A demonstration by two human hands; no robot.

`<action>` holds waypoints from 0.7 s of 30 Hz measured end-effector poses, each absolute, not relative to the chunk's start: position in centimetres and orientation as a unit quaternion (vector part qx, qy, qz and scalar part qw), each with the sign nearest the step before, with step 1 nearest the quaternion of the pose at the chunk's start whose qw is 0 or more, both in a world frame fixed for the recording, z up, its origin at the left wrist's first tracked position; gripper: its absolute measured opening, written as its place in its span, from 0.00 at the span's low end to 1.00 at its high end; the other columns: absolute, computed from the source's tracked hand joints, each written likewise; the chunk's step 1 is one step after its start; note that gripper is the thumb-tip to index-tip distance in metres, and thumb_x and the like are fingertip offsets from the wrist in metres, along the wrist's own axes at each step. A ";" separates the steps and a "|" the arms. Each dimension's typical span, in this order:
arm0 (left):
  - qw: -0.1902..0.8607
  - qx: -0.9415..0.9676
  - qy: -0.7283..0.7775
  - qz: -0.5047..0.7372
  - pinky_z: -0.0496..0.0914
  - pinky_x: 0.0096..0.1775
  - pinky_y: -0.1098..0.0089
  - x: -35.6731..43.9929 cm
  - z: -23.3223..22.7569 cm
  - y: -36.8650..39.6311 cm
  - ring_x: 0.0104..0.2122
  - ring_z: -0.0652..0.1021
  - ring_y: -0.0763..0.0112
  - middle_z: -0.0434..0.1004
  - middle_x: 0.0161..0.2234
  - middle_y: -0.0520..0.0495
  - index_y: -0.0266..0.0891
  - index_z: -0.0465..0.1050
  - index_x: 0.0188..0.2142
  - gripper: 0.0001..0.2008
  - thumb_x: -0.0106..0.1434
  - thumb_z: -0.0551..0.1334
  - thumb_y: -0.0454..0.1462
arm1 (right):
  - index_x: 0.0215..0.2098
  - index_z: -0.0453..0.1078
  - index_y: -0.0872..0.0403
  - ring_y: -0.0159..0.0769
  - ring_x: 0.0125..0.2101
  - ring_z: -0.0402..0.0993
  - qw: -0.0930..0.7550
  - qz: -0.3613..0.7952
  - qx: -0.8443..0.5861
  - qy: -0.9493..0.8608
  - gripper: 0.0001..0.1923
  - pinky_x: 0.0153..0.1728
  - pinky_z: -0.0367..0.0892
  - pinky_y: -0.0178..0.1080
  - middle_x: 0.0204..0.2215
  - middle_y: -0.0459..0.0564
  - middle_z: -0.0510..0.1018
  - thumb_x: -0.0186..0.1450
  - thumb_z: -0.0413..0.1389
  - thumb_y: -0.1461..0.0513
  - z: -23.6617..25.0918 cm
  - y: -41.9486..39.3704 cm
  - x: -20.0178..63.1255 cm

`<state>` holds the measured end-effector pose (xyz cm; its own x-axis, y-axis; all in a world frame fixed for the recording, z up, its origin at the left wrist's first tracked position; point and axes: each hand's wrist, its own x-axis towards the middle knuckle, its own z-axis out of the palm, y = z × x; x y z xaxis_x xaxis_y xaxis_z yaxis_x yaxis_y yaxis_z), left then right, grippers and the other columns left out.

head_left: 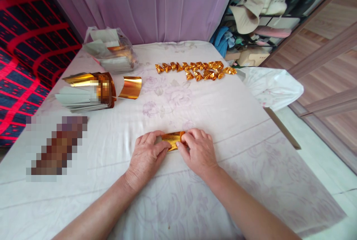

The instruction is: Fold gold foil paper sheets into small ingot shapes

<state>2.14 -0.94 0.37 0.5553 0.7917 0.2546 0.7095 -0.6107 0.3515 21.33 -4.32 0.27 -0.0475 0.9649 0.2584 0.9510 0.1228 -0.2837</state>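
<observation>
A sheet of shiny gold foil paper (173, 140) lies on the cloth-covered table between my two hands. My left hand (149, 151) grips its left end, thumb on top and fingers curled at the far edge. At the right end, my right hand (199, 149) pinches the paper with thumb and forefinger, where the edge looks folded over. The underside of the paper is hidden. Farther left, a single curved gold sheet (132, 87) rests beside a fanned stack of gold and grey-white sheets (78, 97). Several folded gold pieces (199, 67) lie in rows at the far right.
A clear plastic bag of paper sheets (111, 52) sits at the back left. A pixelated dark object (58, 147) lies at left. The flowered tablecloth (240, 195) drapes over the right edge, near a white plastic bag (275, 87). Shelves with a cap (245, 9) stand beyond.
</observation>
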 end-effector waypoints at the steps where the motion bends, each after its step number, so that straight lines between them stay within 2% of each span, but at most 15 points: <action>1: 0.106 0.875 0.430 0.195 0.67 0.45 0.56 2.1 0.4 -0.9 0.46 0.73 0.58 0.73 0.49 0.46 0.48 0.79 0.39 0.07 0.66 0.61 0.35 | 0.31 0.70 0.51 0.41 0.36 0.67 0.189 0.012 -0.668 -0.720 0.09 0.36 0.52 0.42 0.33 0.50 0.73 0.63 0.60 0.55 0.3 -4.3 21.2; 6: 0.112 0.874 0.433 0.188 0.67 0.45 0.57 2.2 0.5 -0.9 0.46 0.73 0.59 0.73 0.49 0.46 0.47 0.79 0.38 0.07 0.66 0.60 0.36 | 0.30 0.69 0.52 0.41 0.35 0.66 0.170 -0.006 -0.684 -0.709 0.13 0.36 0.52 0.42 0.33 0.49 0.73 0.62 0.62 0.52 0.3 -4.1 20.7; 21: 0.130 0.868 0.444 0.181 0.66 0.46 0.56 2.2 0.4 -0.9 0.47 0.73 0.57 0.73 0.49 0.47 0.48 0.79 0.38 0.08 0.66 0.61 0.35 | 0.35 0.70 0.51 0.41 0.38 0.68 0.184 -0.003 -0.690 -0.700 0.06 0.37 0.54 0.42 0.36 0.48 0.75 0.64 0.61 0.58 -0.3 -4.6 22.2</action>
<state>2.19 -0.90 0.39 0.5400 0.8178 0.1989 0.7240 -0.5719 0.3858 22.20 -4.65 -0.30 0.0201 0.9650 0.2615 0.9674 0.0473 -0.2488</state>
